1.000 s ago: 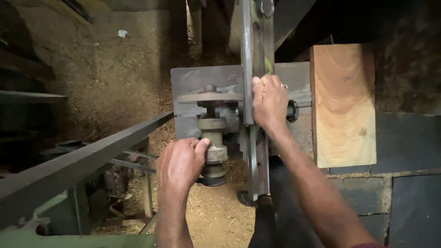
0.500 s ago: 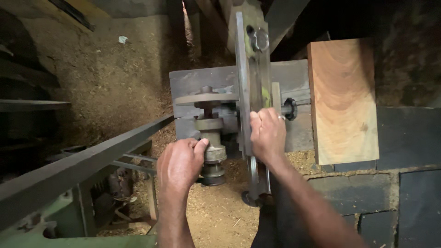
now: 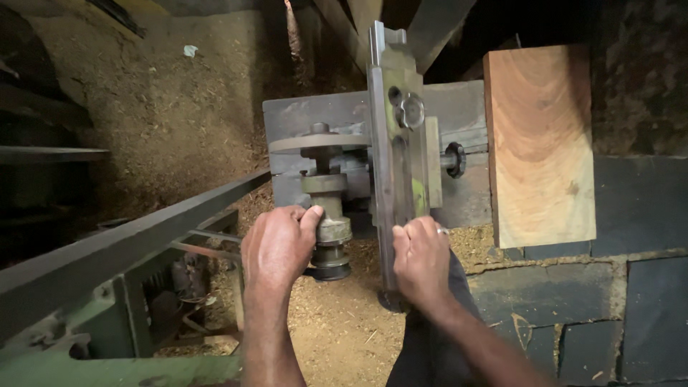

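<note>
Grey steel fills the middle of the view: a tall upright bar [image 3: 396,154] is set against a flat plate [image 3: 322,115], and a stepped spindle [image 3: 327,215] hangs from the plate at the bar's 9 o'clock side.

The left hand [image 3: 276,247] is wrapped around the lower part of the spindle. Its fingers [image 3: 290,215] are curled tight, and the thumb is pressed against the spindle's worn collar, so a closed grip is shown with no gap left. The spindle's dark bottom end is seen just beside the hand at its 3 o'clock.

The right hand [image 3: 423,261] is closed on the lower end of the bar. Its fingers [image 3: 412,233] are folded narrowly over the bar's edge, and the knuckles are turned toward the camera. A ring is worn on one finger. The bar's foot is hidden behind this hand.

A round knob [image 3: 410,109] is fixed high on the bar, at 12 o'clock from the right hand. A small black knob [image 3: 454,159] is seen on a shaft at the bar's 3 o'clock side. A wood block [image 3: 539,143] is stood upright further toward 3 o'clock, against a dark wall.

Sawdust [image 3: 337,330] is spread over the ground under both hands. A long dark rail [image 3: 122,247] is run from 8 o'clock up toward the plate, passing near the left hand.
</note>
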